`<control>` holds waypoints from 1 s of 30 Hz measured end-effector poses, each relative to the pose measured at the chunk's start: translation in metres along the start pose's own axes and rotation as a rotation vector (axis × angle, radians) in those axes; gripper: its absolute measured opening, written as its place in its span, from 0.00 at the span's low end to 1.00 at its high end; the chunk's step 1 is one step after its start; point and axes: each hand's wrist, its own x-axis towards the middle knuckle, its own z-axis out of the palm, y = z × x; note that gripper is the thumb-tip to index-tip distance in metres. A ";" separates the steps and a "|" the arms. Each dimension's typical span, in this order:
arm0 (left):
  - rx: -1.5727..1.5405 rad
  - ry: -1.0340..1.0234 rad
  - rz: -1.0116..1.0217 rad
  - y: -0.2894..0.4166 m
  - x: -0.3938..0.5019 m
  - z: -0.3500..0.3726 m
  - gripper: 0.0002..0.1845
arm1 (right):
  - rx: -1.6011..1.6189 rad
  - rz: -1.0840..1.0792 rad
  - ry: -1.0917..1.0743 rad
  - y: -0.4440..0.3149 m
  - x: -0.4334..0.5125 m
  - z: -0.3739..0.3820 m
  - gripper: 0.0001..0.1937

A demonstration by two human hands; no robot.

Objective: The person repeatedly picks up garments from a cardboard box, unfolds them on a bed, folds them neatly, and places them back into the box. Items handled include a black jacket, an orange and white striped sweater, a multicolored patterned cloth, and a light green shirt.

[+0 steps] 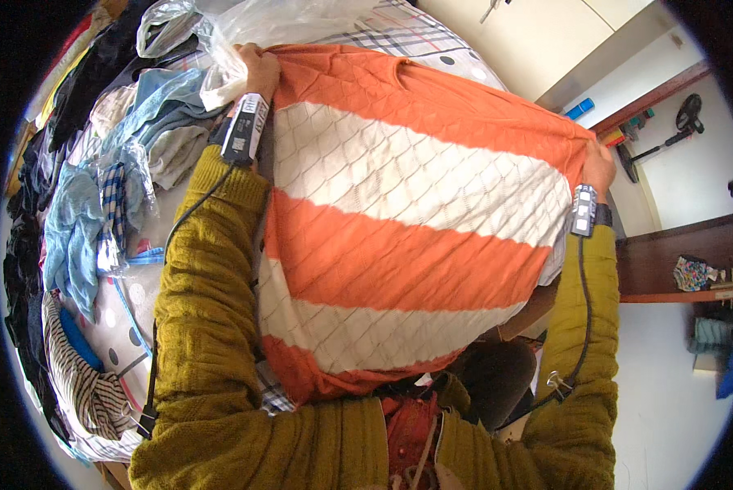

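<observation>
An orange and white striped knit sweater (403, 263) hangs spread out before me, with a diamond pattern across its bands. Its upper left corner is gripped by my left hand (260, 70). At the far upper right, my right hand (598, 164) holds the opposite corner, so the top edge is stretched between both hands. The neckline shows as a curved fold near the middle of that edge. A clear plastic bag (226, 67) lies against my left hand. The lower hem droops towards my lap.
On the left, a bed with a patterned sheet (140, 294) bears light blue cloths (72, 226), a packaged checked fabric (112, 214), a grey cloth (180, 153) and a striped garment (85, 367). A black fan (688, 116) and a wooden shelf (648, 269) are at right.
</observation>
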 end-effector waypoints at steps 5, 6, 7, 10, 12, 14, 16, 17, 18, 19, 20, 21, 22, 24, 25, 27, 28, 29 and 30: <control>0.362 -0.312 -0.178 0.014 0.001 -0.016 0.16 | -0.245 0.071 -0.260 0.060 -0.013 -0.001 0.20; 0.664 -0.451 0.033 0.018 0.000 -0.022 0.19 | -0.220 0.086 -0.326 0.061 -0.019 0.001 0.21; 0.620 -0.468 -0.019 0.024 0.000 -0.024 0.19 | -0.140 0.025 -0.299 0.057 -0.024 0.003 0.21; 0.556 -0.477 -0.093 0.039 0.003 -0.031 0.18 | -0.168 -0.011 -0.242 0.019 -0.035 -0.002 0.24; 0.443 -0.458 -0.088 0.050 0.007 -0.037 0.16 | -0.268 -0.335 -0.081 -0.014 -0.043 -0.016 0.25; 0.384 -0.403 -0.007 0.065 0.011 -0.044 0.17 | -0.258 -0.524 -0.086 -0.044 -0.055 -0.024 0.27; 0.372 -0.320 0.153 0.085 0.014 -0.051 0.19 | -0.106 -0.664 -0.258 -0.067 -0.072 -0.025 0.27; 0.308 -0.297 0.236 0.097 0.014 -0.053 0.17 | -0.111 -0.625 -0.333 -0.076 -0.081 -0.021 0.27; 0.244 -0.272 0.318 0.108 0.015 -0.054 0.16 | -0.091 -0.660 -0.390 -0.083 -0.090 -0.015 0.27; 0.180 -0.246 0.400 0.117 0.014 -0.053 0.14 | -0.054 -0.705 -0.418 -0.087 -0.097 -0.012 0.27; 0.045 -0.402 0.437 0.127 0.013 -0.050 0.15 | -0.083 -0.701 -0.451 -0.091 -0.102 -0.007 0.27; -0.092 -0.555 0.472 0.133 0.011 -0.046 0.16 | -0.094 -0.708 -0.455 -0.093 -0.105 -0.003 0.27; -0.251 -0.686 0.529 0.137 0.008 -0.045 0.17 | -0.148 -0.656 -0.509 -0.094 -0.106 -0.002 0.28; -0.195 -0.868 0.509 0.138 0.000 -0.043 0.20 | -0.141 -0.832 -0.400 -0.095 -0.104 -0.003 0.27; -0.116 -1.002 0.474 0.136 -0.004 -0.042 0.22 | -0.153 -0.872 -0.361 -0.094 -0.101 -0.004 0.26; -0.169 -0.880 0.397 0.130 -0.010 -0.039 0.22 | -0.121 -0.959 -0.410 -0.094 -0.095 -0.003 0.25; -0.160 -0.864 0.391 0.128 -0.011 -0.039 0.22 | -0.080 -1.039 -0.404 -0.093 -0.091 0.000 0.24; -0.147 -0.850 0.382 0.126 -0.012 -0.038 0.22 | -0.077 -0.984 -0.451 -0.094 -0.088 0.005 0.24; -0.158 -0.848 0.378 0.125 -0.012 -0.037 0.23 | -0.058 -0.973 -0.469 -0.095 -0.083 0.016 0.23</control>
